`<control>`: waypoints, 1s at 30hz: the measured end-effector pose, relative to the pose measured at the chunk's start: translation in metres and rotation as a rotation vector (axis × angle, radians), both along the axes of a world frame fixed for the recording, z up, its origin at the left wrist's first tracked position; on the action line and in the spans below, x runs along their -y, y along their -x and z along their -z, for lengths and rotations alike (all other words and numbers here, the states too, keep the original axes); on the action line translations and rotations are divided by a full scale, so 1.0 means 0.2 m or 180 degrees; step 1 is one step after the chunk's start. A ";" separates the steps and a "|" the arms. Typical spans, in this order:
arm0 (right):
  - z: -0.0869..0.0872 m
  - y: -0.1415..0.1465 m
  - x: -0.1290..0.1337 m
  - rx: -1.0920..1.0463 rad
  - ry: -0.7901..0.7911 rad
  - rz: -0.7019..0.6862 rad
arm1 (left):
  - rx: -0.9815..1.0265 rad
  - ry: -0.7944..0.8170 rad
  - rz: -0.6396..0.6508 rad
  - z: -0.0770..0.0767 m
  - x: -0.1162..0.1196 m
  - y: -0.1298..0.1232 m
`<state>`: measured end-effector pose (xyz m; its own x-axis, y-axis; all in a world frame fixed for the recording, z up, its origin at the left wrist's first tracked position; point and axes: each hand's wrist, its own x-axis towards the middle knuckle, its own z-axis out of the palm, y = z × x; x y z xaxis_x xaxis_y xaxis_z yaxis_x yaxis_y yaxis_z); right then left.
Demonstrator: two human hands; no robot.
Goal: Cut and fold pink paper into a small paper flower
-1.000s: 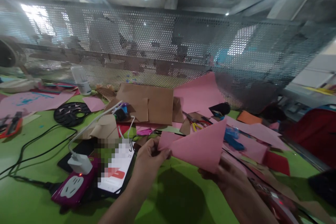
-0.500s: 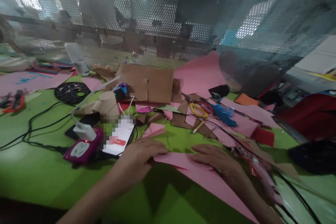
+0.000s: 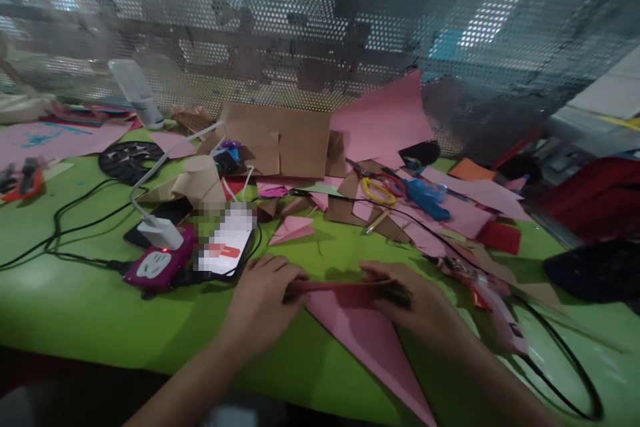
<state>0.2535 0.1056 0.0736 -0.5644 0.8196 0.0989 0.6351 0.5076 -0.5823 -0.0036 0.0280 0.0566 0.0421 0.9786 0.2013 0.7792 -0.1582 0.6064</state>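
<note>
A pink sheet of paper (image 3: 367, 337) lies over the green table in front of me, its upper edge bent up into a fold and a long point reaching toward the bottom of the view. My left hand (image 3: 270, 290) pinches the left end of that fold, with the fingertips partly hidden behind it. At the right end, my right hand (image 3: 407, 293) grips the fold between the thumb below and the fingers above. Just beyond the hands lies a small folded pink paper piece (image 3: 293, 229).
Left of my hands are a purple power strip (image 3: 160, 263) with a white charger (image 3: 161, 232) and a phone (image 3: 227, 240). Yellow-handled scissors (image 3: 377, 192), a pencil (image 3: 377, 221) and paper scraps lie beyond. A pink glue gun (image 3: 500, 320) with a black cable sits at right.
The pink paper's upper edge has been raised into a fold, and its long point has swung left. My right hand has turned from lying on the paper to gripping it. The view has shifted slightly.
</note>
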 end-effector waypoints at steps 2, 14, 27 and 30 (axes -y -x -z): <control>0.01 0.04 -0.01 -0.0086 0.0003 0.0254 | -0.0114 0.0058 -0.0095 0.00 -0.03 -0.01; 0.03 0.05 -0.02 -0.0109 -0.0107 0.0025 | -0.0101 0.0054 0.0076 0.01 -0.01 0.02; 0.05 -0.02 0.05 0.0205 -0.1210 -0.0571 | -0.1309 -0.0864 0.0570 0.06 0.08 0.02; 0.06 -0.05 0.07 0.0265 -0.1521 -0.0737 | -0.1610 -0.0945 0.0714 0.08 0.11 0.03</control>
<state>0.2633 0.0919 0.0611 -0.7469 0.5473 0.3777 0.5093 0.8360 -0.2044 -0.0094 0.0057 0.0411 0.4011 0.8404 0.3645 0.8866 -0.4563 0.0763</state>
